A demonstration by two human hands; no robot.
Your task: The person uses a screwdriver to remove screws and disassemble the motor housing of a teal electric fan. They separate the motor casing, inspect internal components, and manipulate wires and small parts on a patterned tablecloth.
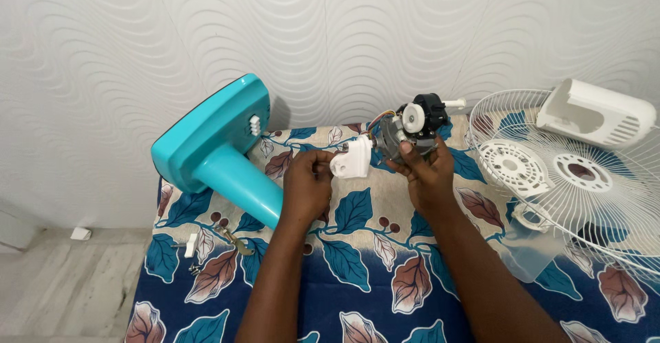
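Left hand (307, 178) pinches white bracket (352, 159) beside motor (411, 130); right hand (426, 171) grips motor; teal base (216, 147) left of motor.

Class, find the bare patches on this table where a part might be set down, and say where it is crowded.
Free: the cloth between the forearms, and the near left corner below the small metal parts. Crowded: the right side, under the wire grilles and white housing; the back left, with the teal fan base.

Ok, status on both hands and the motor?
Left hand gripping white bracket. Right hand holding motor above the table. Teal stand left, grilles right, both apart.
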